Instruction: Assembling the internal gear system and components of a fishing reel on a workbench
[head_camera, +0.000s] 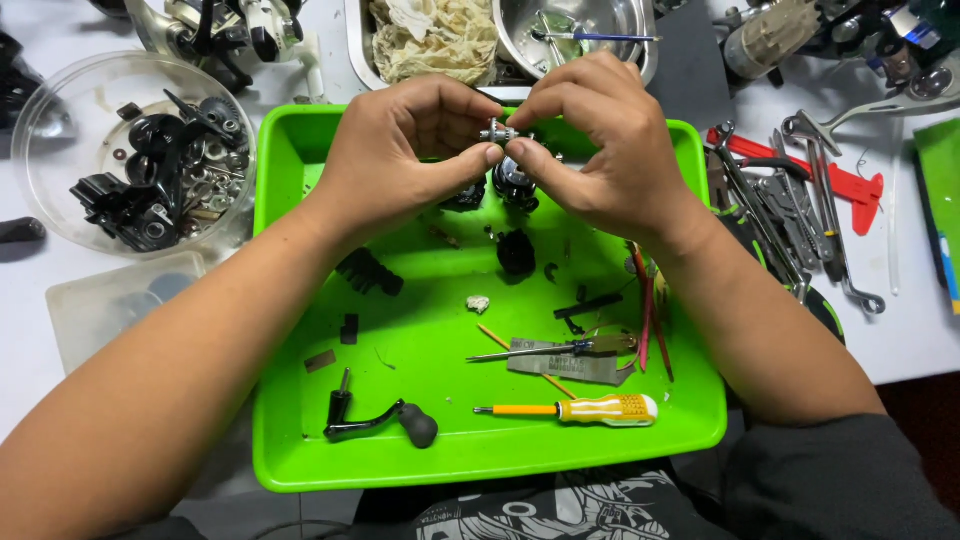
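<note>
— What are your hands doing right now?

— I am pinching a small metal part (497, 131) between both of them. My left hand (400, 150) is clenching it from the left with thumb and forefinger, and my right hand (600, 150) is gripping its other end the same way. The fingertips of the two hands are almost touching.

— Where is that part sitting?

— It is hanging in the air above the far edge of the green tray (300, 440), just over two dark round pieces (515, 185) lying in the tray.

— What else is lying in the tray?

— A yellow-handled screwdriver (570, 409) is resting near me on the right, a thinner screwdriver (540, 349) is lying across a grey packet (575, 368) just beyond it, and a black crank handle (385, 420) is sitting near me on the left.

— And around the tray?

— To the far left, a clear bowl (40, 120) is holding black parts. To the right, a heap of wrenches (800, 220) is lying on the white table (920, 340). Beyond the tray, a steel tub with a crumpled cloth (435, 40) is standing beside a steel bowl (630, 30).
</note>
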